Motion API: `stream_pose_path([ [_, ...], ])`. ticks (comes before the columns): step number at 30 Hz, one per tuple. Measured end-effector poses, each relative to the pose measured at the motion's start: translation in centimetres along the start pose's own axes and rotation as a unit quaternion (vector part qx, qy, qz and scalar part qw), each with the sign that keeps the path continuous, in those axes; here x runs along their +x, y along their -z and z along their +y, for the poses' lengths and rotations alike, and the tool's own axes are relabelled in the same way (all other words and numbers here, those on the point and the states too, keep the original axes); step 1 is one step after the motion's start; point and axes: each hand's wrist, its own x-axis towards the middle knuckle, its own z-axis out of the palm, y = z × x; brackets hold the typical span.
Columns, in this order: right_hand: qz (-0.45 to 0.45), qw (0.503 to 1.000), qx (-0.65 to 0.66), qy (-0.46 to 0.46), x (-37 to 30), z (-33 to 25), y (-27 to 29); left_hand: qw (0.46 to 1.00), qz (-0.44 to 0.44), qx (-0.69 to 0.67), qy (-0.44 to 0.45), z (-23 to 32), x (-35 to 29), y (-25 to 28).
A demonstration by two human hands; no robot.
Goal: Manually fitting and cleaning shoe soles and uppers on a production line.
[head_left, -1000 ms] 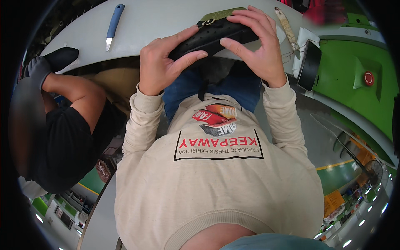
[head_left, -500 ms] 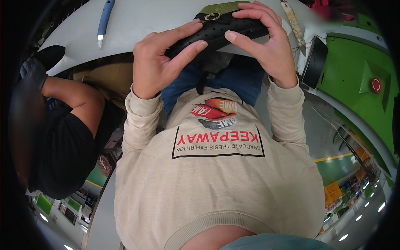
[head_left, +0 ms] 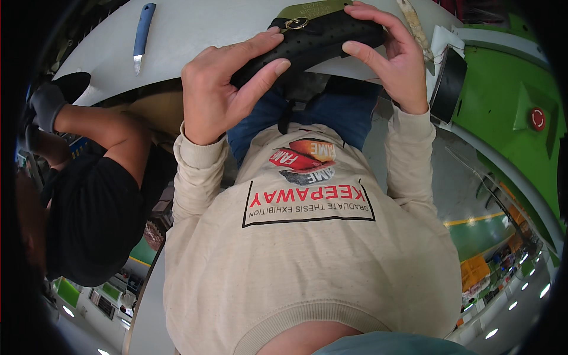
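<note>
A black shoe upper (head_left: 322, 42) with small dots and a strap is stretched over an olive-green shoe last (head_left: 313, 9) above the table's near edge. On the strap sits a round metal buckle (head_left: 297, 23). My left hand (head_left: 216, 80) grips the left end, thumb on the near side and fingers over the top. At the right end, my right hand (head_left: 395, 59) curls its fingers over the far side, with the thumb against the near lower edge. The shoe's far side and part of the last are hidden.
A blue-handled knife (head_left: 142, 38) lies on the pale table (head_left: 195, 29). On the right lies a worn, wrapped tool (head_left: 414, 23), near a black flat panel (head_left: 448, 84) and a green machine (head_left: 503, 100) with a red button (head_left: 537, 119). A gloved co-worker (head_left: 97, 207) sits at left.
My right thumb has shifted right and away from the middle of the shoe, and the hand has opened slightly wider. My left hand moved a little left. The co-worker's arm has shifted.
</note>
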Motion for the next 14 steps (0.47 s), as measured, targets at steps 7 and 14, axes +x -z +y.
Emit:
stream_pose_path([
  [7, -0.033, 0.922, 0.238, 0.305, 2.5, 6.7, -0.3, 0.999, -0.032, 0.027, 0.008, 0.3, 0.6, 0.4],
  [14, 0.002, 0.998, -0.063, 0.031, 0.2, 2.0, 1.6, 1.000, -0.015, -0.002, -0.015, 0.0, 1.8, -0.8],
])
